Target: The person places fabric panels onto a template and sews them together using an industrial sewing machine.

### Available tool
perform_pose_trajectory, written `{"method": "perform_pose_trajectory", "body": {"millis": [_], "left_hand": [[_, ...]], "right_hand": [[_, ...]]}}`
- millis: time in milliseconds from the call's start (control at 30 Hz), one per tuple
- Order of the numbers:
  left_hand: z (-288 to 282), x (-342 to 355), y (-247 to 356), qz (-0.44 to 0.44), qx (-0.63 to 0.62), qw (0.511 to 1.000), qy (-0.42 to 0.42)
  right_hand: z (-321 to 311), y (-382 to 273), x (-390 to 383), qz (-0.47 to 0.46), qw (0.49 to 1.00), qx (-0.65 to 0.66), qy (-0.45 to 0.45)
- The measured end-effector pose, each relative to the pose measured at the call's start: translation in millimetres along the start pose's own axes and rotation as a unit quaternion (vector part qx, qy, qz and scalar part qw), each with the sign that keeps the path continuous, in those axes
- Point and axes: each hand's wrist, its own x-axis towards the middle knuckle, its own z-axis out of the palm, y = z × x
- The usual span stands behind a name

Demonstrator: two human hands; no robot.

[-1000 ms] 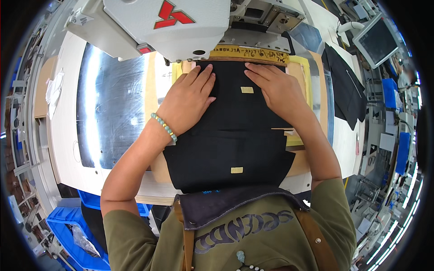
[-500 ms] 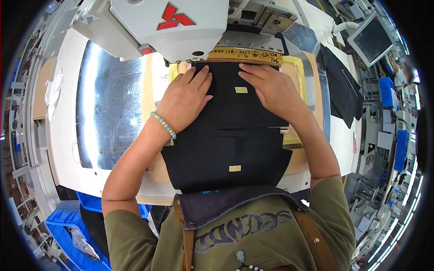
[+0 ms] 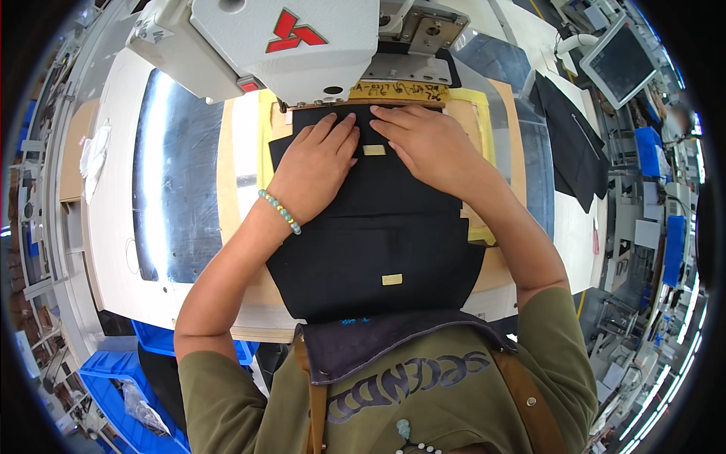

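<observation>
My left hand (image 3: 314, 168) lies flat on a black fabric panel (image 3: 378, 185), fingers stretched toward its far edge. Across from it, my right hand (image 3: 437, 145) presses down on the same panel, its fingertips also near that edge. Between the hands a small yellow label (image 3: 374, 150) shows on the cloth. A second black fabric panel (image 3: 348, 253) with its own yellow label (image 3: 392, 279) extends toward my body. Under the cloth is a yellow-edged template (image 3: 486, 136); tape with handwriting (image 3: 401, 91) runs along its far side. The cloth's far edge lies close to the white sewing machine head (image 3: 302, 64).
Shiny metal plates (image 3: 181, 189) flank the template on the white table (image 3: 110, 227). More black fabric (image 3: 567, 140) lies at the right, below a monitor (image 3: 620, 62). A white cloth (image 3: 94, 163) rests at the left edge. Blue bins (image 3: 113, 363) stand at the lower left.
The template and the far black panel have shifted left under the machine head. My right hand has moved left with them, while my left hand stays in nearly the same place.
</observation>
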Motion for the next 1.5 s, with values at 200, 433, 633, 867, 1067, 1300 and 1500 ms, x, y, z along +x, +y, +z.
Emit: {"method": "perform_pose_trajectory", "body": {"millis": [200, 433, 633, 867, 1067, 1300, 1500], "left_hand": [[2, 5, 5, 0.001, -0.019, 1.0, -0.007], [7, 1, -2, -0.017, -0.074, 0.997, 0.025], [-1, -14, -24, -0.017, -0.084, 0.996, 0.037], [0, -16, -27, -0.011, -0.06, 0.998, 0.032], [1, -16, -24, -0.014, -0.015, 1.0, 0.015], [4, -14, -22, -0.028, 0.009, 1.0, 0.007], [2, -11, -20, -0.031, 0.019, 0.999, 0.004]], "right_hand": [[9, -2, 5, 0.007, 1.0, -0.005, -0.012], [25, -4, 14, -0.049, 0.997, -0.016, 0.056], [38, -22, 35, -0.05, 0.997, -0.021, 0.063], [35, -24, 34, -0.029, 0.997, 0.01, 0.067], [34, -18, 21, -0.024, 0.998, -0.015, 0.055], [11, -3, -18, 0.024, 0.998, -0.057, -0.01], [5, 5, -31, 0.043, 0.998, -0.047, -0.008]]}}
